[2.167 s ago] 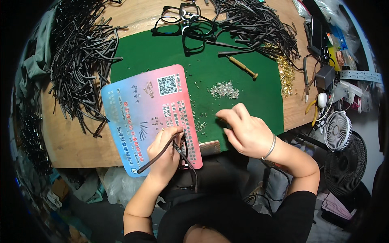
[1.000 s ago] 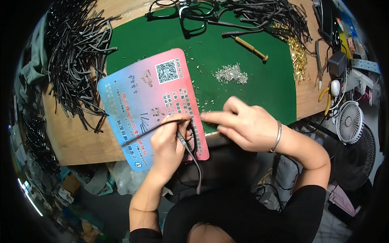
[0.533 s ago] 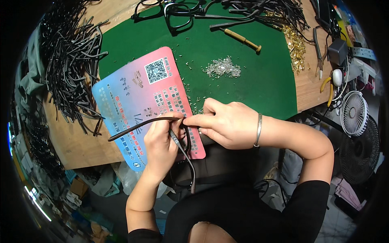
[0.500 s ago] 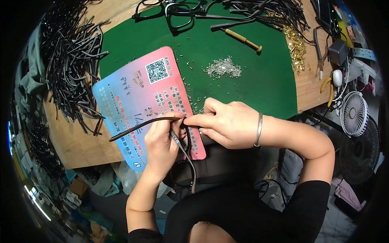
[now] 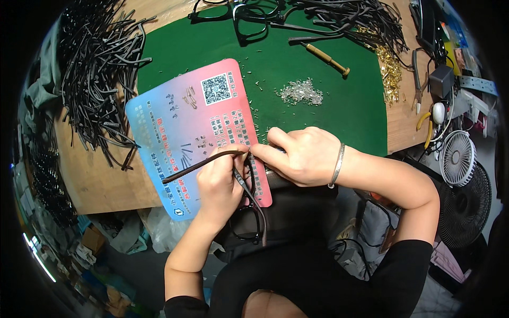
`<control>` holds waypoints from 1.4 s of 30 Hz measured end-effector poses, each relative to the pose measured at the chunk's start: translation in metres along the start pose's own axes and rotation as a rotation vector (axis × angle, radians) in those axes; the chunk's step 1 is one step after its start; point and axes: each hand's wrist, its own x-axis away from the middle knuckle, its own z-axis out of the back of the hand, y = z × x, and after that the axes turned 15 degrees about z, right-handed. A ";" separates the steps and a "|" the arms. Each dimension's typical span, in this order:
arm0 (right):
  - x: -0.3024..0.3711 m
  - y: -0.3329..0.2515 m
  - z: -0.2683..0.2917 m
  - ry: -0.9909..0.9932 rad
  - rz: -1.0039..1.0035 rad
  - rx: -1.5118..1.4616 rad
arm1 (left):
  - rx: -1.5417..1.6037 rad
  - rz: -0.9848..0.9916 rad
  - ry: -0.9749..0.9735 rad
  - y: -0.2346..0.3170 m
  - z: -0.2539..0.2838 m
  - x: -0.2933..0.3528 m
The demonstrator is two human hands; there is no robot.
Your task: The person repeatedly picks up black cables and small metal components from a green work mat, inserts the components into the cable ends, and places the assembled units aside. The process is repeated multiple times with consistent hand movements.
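A pair of black eyeglasses (image 5: pixel 204 162) is gripped in my left hand (image 5: pixel 216 183), close over the near part of a colourful mat. One temple sticks out to the left across the mat; the other hangs toward my lap, beside a rim that dangles below the hand. My right hand (image 5: pixel 307 158) is closed, its fingertips meeting the left ones at the frame's hinge area. Whatever they pinch there is hidden. The pink and blue mat (image 5: pixel 154 122) bears small screws (image 5: pixel 189 97) and dark little parts (image 5: pixel 172 106) in groups.
On the green cloth (image 5: pixel 339 116) lie a heap of tiny silver parts (image 5: pixel 301 93), a brass-handled screwdriver (image 5: pixel 327 59) and more eyeglasses (image 5: pixel 250 21). Dark temples (image 5: pixel 101 85) pile up at left and far right, near gold-coloured pieces (image 5: pixel 389 74). A white fan (image 5: pixel 458 158) stands at right.
The view has shifted slightly, so the table things sit a little to the right. Both hands stay together at the eyeglasses, with the frame's rim showing more below the left hand.
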 end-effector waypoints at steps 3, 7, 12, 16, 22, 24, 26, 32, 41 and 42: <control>-0.001 0.000 0.000 -0.015 0.006 0.030 | -0.014 -0.066 0.036 -0.002 -0.003 -0.001; 0.001 0.001 -0.002 0.037 0.019 0.075 | 0.010 -0.022 0.006 0.001 -0.002 -0.001; 0.012 -0.013 0.015 0.093 -0.185 -0.038 | 0.034 -0.136 0.125 0.000 0.005 -0.016; 0.028 -0.016 0.022 0.047 -0.346 0.005 | -0.024 -0.108 0.154 -0.002 0.006 -0.045; 0.027 -0.015 0.010 0.086 -0.390 0.148 | 0.012 -0.092 0.119 0.007 0.036 -0.016; 0.027 -0.015 0.007 0.080 -0.379 0.184 | 0.018 -0.094 0.084 0.004 0.038 -0.001; 0.026 -0.015 0.006 0.081 -0.367 0.215 | -0.076 -0.084 0.003 0.004 0.047 0.016; 0.026 -0.015 0.002 0.072 -0.326 0.275 | -0.018 -0.418 -0.176 -0.013 0.039 0.046; 0.024 -0.016 0.005 0.009 -0.322 0.237 | -0.162 -0.494 0.070 -0.025 0.020 0.043; 0.022 -0.018 0.012 0.003 -0.356 0.134 | -0.167 -0.488 0.094 -0.025 0.018 0.043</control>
